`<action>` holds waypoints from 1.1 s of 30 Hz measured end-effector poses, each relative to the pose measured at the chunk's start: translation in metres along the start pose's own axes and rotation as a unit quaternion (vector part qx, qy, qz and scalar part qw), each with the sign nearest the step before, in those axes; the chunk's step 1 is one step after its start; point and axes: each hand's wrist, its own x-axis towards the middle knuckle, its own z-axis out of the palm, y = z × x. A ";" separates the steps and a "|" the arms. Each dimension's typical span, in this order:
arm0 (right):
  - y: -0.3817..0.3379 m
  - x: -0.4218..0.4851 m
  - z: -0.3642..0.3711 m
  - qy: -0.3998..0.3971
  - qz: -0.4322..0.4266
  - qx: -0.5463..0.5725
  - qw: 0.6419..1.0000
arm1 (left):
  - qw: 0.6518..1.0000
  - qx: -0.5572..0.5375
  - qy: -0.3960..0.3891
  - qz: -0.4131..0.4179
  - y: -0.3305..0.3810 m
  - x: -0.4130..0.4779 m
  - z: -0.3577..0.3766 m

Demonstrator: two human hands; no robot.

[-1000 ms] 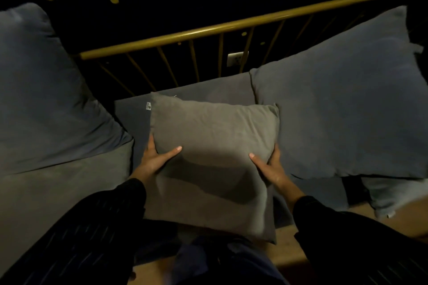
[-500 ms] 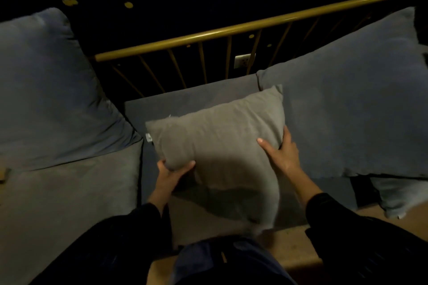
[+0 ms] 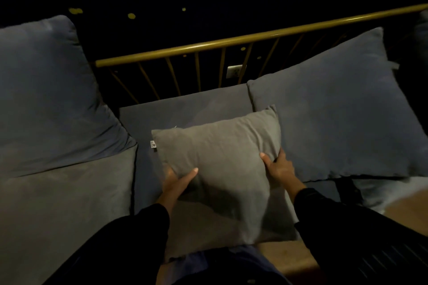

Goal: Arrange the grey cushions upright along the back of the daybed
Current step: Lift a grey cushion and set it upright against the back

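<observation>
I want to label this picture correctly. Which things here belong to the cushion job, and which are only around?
Belong to the job:
small grey cushion, held by left hand and right hand
big left cushion
big right cushion
gold back rail

Only around:
wall socket
wooden floor

Daybed [image 3: 185, 104] under grey cushions [image 3: 335, 122]

Both arms reach forward in dark sleeves, wrists bare. The left hand [image 3: 177, 181] clasps the small grey cushion [image 3: 222, 169] at its left edge, thumb laid across the front, fingers seemingly tucked behind. The right hand [image 3: 279, 168] grips the right edge, thumb forward, fingers curled round.
</observation>
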 end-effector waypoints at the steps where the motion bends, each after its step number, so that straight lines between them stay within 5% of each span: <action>1: -0.002 -0.004 -0.003 -0.008 -0.001 0.008 1.000 | 1.000 0.012 0.013 -0.007 -0.016 0.014 0.006; 6: -0.009 -0.033 -0.038 0.025 -0.055 0.015 0.998 | 0.989 0.125 0.041 -0.069 0.032 -0.009 0.015; 10: -0.022 -0.048 -0.096 0.102 -0.091 0.031 0.990 | 0.984 0.176 0.016 0.004 0.103 -0.030 0.046; 15: -0.039 -0.036 -0.189 0.220 -0.143 -0.004 0.965 | 0.983 0.123 -0.081 0.113 0.197 -0.034 0.106; 20: -0.039 0.001 -0.270 0.292 -0.127 -0.072 0.945 | 0.986 -0.005 -0.158 0.052 0.260 -0.016 0.177; 25: -0.019 0.072 -0.304 0.202 -0.066 -0.084 0.974 | 0.982 -0.123 -0.140 -0.003 0.289 0.013 0.239; 33: 0.014 0.167 -0.302 0.145 -0.038 -0.118 0.982 | 0.980 -0.132 -0.133 -0.065 0.299 0.091 0.292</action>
